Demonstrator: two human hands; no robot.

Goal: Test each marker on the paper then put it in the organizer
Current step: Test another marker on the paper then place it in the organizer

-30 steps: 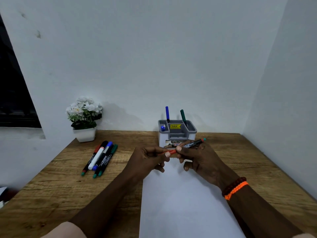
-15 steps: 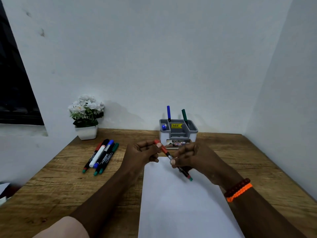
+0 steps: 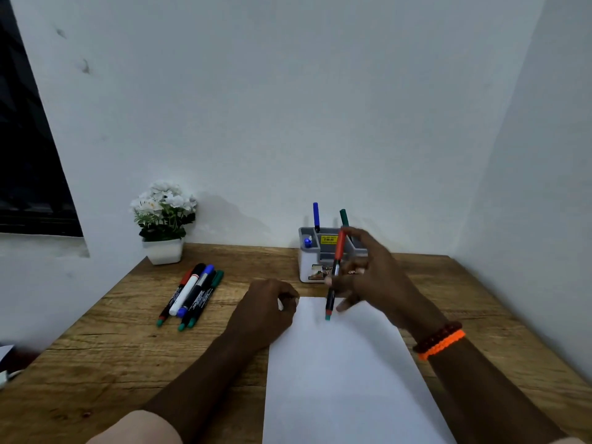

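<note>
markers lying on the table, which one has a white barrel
The white-barrelled marker, second from the left in the group of markers beside the flower pot. Its barrel is white with a black cap; the others have dark barrels.

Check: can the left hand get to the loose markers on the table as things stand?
Probably yes. The left hand rests at the paper's top-left corner, and only bare table lies between it and the loose markers further left. Whether it holds a cap is unclear.

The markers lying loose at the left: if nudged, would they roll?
Probably: the loose markers look round-barrelled and lie flat on the table, so a sideways nudge could roll them. They look light and stiff. Lying bunched side by side may check them a little.
</note>
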